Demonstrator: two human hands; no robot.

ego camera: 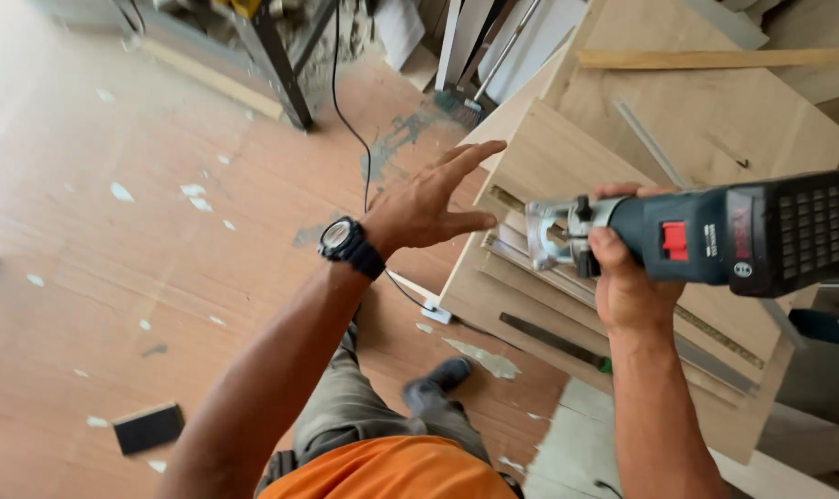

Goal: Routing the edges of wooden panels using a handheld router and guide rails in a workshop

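Right hand (627,286): grips the dark blue-green handheld trim router (715,236), held over the pale wooden boards (567,152).
Left hand (428,203): spread wide, holding nothing, above the boards' left edge.
Wrist: black wristwatch (345,242).
Boards: flat metal file (553,340) near the front edge.

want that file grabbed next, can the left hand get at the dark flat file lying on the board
Probably yes: the left hand is open and holds nothing, and the file lies bare on the board. Only the right hand, gripping the trim router, is close.
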